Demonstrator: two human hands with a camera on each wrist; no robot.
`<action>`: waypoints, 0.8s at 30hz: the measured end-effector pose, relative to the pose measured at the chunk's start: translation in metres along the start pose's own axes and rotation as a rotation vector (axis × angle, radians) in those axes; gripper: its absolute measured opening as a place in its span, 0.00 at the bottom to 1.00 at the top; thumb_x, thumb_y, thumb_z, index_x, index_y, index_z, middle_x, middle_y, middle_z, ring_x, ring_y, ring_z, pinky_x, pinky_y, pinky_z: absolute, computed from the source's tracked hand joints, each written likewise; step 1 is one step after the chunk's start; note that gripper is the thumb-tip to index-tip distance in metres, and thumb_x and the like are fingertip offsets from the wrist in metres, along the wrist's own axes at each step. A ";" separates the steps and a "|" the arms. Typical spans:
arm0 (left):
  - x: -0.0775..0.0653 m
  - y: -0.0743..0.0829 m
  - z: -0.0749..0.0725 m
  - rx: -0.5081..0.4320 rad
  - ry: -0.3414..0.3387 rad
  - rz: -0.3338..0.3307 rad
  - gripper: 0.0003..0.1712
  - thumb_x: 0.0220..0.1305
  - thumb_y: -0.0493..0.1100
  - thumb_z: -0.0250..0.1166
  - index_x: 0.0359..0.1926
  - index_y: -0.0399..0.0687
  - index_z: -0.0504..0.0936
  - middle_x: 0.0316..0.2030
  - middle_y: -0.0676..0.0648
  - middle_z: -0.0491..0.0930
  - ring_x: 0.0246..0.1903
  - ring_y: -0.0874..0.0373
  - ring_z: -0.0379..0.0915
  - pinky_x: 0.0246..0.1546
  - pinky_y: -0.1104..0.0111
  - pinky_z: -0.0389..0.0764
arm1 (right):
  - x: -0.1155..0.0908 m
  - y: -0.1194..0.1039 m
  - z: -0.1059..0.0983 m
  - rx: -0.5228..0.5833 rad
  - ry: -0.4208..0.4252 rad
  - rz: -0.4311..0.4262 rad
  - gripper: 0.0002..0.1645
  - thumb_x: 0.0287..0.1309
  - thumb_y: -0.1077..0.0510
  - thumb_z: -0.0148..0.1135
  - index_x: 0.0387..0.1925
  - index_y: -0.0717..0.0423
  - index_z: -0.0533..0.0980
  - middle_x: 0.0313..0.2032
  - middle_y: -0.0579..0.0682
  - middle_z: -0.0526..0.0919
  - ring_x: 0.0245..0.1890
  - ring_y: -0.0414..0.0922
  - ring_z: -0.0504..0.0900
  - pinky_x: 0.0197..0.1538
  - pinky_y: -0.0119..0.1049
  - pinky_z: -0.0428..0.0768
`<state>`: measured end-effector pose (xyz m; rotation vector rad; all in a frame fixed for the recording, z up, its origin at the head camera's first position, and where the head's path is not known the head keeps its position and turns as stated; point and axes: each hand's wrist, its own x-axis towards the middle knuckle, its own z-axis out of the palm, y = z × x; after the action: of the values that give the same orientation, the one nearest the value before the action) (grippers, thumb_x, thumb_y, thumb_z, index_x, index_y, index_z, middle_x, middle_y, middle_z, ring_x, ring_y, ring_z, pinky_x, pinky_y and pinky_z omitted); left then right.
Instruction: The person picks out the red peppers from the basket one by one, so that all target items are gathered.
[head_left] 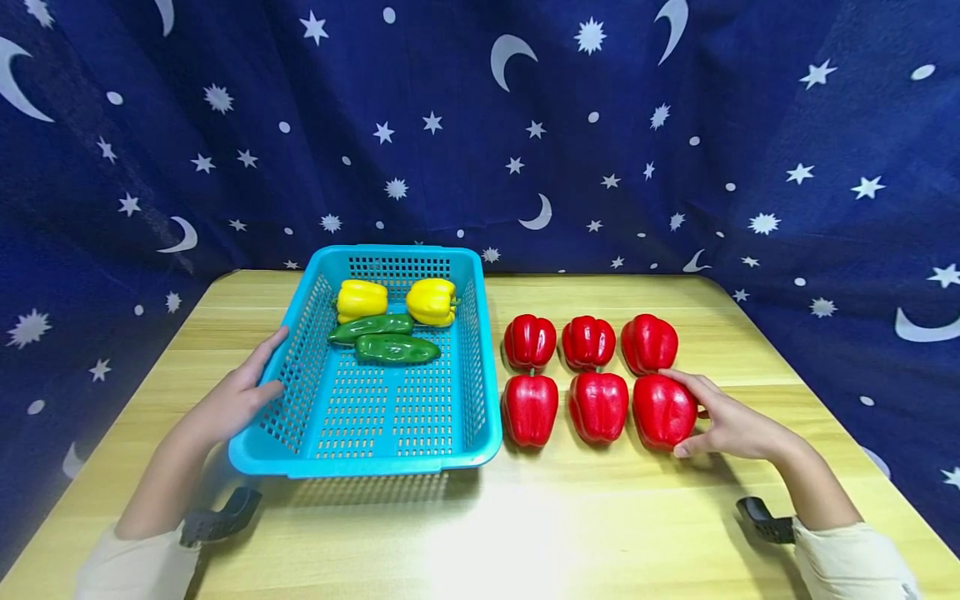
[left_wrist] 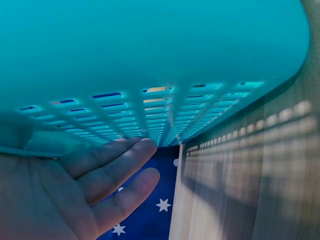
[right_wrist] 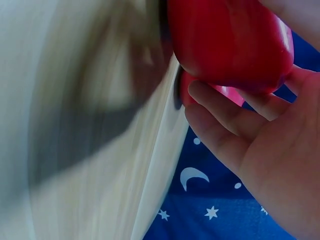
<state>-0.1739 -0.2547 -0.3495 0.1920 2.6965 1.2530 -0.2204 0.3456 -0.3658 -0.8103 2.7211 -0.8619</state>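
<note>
My left hand (head_left: 232,400) holds the left rim of a blue perforated plastic basket (head_left: 365,465), with the thumb over the rim. In the left wrist view the other fingers (left_wrist: 125,165) lie outside, below the basket wall (left_wrist: 150,45). Two yellow bell peppers (head_left: 362,300) and two long green peppers (head_left: 397,348) lie in the basket's far half. On the right, my right hand (head_left: 731,423) grips the front-right red bell pepper (head_left: 663,411), thumb at its near side and index finger at its far side. The right wrist view shows this pepper (right_wrist: 230,40) between thumb and fingers.
Several more red bell peppers (head_left: 531,410) stand in two rows right of the basket on the wooden table (head_left: 585,517). A dark blue curtain (head_left: 450,200) with moons and stars hangs behind the table's far edge and along its sides.
</note>
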 end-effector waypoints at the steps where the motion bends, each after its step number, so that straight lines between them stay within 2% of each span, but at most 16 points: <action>1: 0.000 0.000 0.000 0.001 0.000 0.000 0.44 0.62 0.34 0.44 0.71 0.52 0.28 0.67 0.27 0.38 0.59 0.24 0.50 0.50 0.34 0.63 | 0.000 0.000 0.000 0.005 -0.006 0.010 0.58 0.31 0.53 0.76 0.64 0.58 0.55 0.51 0.58 0.65 0.46 0.20 0.59 0.40 0.29 0.75; 11: -0.001 0.001 0.000 -0.006 0.000 -0.001 0.44 0.61 0.33 0.45 0.71 0.51 0.29 0.67 0.26 0.38 0.59 0.24 0.50 0.49 0.35 0.65 | 0.001 0.003 -0.001 0.008 -0.015 0.040 0.59 0.32 0.54 0.76 0.65 0.60 0.53 0.52 0.60 0.64 0.45 0.20 0.58 0.40 0.36 0.74; 18: 0.000 0.002 0.000 0.005 0.004 -0.016 0.44 0.62 0.34 0.44 0.71 0.52 0.28 0.68 0.28 0.37 0.60 0.24 0.49 0.50 0.34 0.62 | 0.000 0.005 -0.003 0.043 -0.025 0.031 0.61 0.33 0.56 0.74 0.67 0.62 0.49 0.53 0.65 0.61 0.47 0.20 0.54 0.41 0.52 0.74; 21: 0.000 0.003 0.000 0.003 0.006 -0.017 0.44 0.61 0.34 0.44 0.71 0.51 0.29 0.68 0.28 0.37 0.60 0.25 0.48 0.51 0.33 0.60 | -0.001 0.005 -0.003 0.059 -0.033 0.045 0.62 0.34 0.56 0.74 0.67 0.61 0.47 0.54 0.65 0.60 0.49 0.25 0.56 0.42 0.56 0.74; 24: 0.000 0.003 0.000 -0.002 0.006 -0.018 0.44 0.61 0.34 0.44 0.71 0.51 0.29 0.68 0.28 0.37 0.61 0.24 0.47 0.52 0.33 0.59 | -0.001 0.005 -0.003 0.060 -0.037 0.047 0.62 0.35 0.56 0.74 0.68 0.62 0.46 0.55 0.65 0.60 0.50 0.25 0.55 0.42 0.58 0.74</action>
<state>-0.1733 -0.2525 -0.3471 0.1631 2.6959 1.2527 -0.2231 0.3507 -0.3663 -0.7400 2.6573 -0.9051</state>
